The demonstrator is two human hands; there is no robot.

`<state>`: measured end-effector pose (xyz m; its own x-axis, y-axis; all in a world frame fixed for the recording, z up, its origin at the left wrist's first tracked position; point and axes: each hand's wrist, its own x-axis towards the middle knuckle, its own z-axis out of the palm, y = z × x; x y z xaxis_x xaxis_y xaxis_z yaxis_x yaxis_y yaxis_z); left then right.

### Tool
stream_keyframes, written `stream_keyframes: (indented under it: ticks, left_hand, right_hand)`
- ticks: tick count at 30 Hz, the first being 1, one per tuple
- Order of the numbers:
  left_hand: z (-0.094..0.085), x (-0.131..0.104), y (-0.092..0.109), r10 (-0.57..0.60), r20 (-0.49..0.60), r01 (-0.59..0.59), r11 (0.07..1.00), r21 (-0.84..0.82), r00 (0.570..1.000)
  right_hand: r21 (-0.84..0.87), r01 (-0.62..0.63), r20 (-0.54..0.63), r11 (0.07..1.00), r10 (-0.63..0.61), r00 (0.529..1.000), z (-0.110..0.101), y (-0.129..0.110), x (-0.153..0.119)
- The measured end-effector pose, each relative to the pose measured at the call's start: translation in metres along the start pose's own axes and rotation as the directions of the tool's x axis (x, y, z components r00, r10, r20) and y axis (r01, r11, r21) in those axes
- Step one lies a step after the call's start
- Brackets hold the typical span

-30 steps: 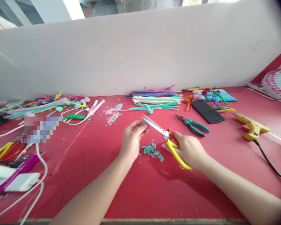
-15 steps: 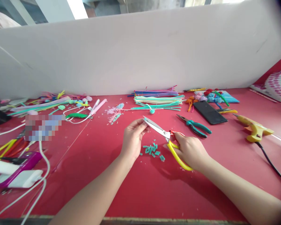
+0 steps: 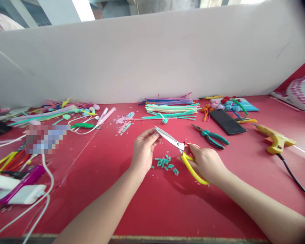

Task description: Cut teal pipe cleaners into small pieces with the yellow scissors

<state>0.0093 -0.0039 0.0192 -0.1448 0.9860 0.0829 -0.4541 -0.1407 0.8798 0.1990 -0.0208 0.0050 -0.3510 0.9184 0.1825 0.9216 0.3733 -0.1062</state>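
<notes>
My right hand (image 3: 205,162) is closed round the yellow handles of a pair of scissors (image 3: 171,139). The silver blades point up and left, their tips at the fingers of my left hand (image 3: 144,149). That hand is pinched closed, thumb against fingers, with a hint of teal by the blade tips; what it holds is mostly hidden. Short teal cut pieces (image 3: 164,162) lie in a loose heap on the red table (image 3: 152,210) between my hands. Beyond them are bundled pipe cleaners (image 3: 171,110) and a small teal pompom-like ball (image 3: 164,120).
Teal-handled pliers (image 3: 210,136), a black phone (image 3: 227,122) and a yellow glue gun (image 3: 277,138) lie to the right. On the left are a pink hair-straightener-like tool (image 3: 106,117), white cables (image 3: 49,176) and a purple-and-white power strip (image 3: 27,186). A pale partition (image 3: 152,61) stands behind.
</notes>
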Motion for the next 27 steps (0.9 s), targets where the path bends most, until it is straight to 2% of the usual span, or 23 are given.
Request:
stream_keyframes:
  ticks: [19,21,24,27]
  left_hand:
    - [0.001,0.001,0.001,0.004,-0.021,-0.003,1.0,0.021,1.0]
    - [0.001,0.0,0.0,0.003,-0.015,-0.003,1.0,0.024,1.0]
    - [0.004,-0.003,-0.001,-0.065,0.036,0.062,0.996,0.062,0.997]
    - [0.009,-0.01,-0.003,-0.191,0.16,0.164,0.972,0.168,0.968]
  right_hand:
    - [0.039,-0.039,-0.001,0.998,0.039,0.999,0.001,0.002,0.001]
    - [0.098,-0.06,-0.009,0.993,0.061,0.998,0.001,0.002,0.002]
    - [0.292,-0.106,-0.007,0.95,0.113,0.994,0.003,0.001,0.004]
    - [0.55,-0.153,0.05,0.821,0.15,0.987,0.0,-0.001,0.005]
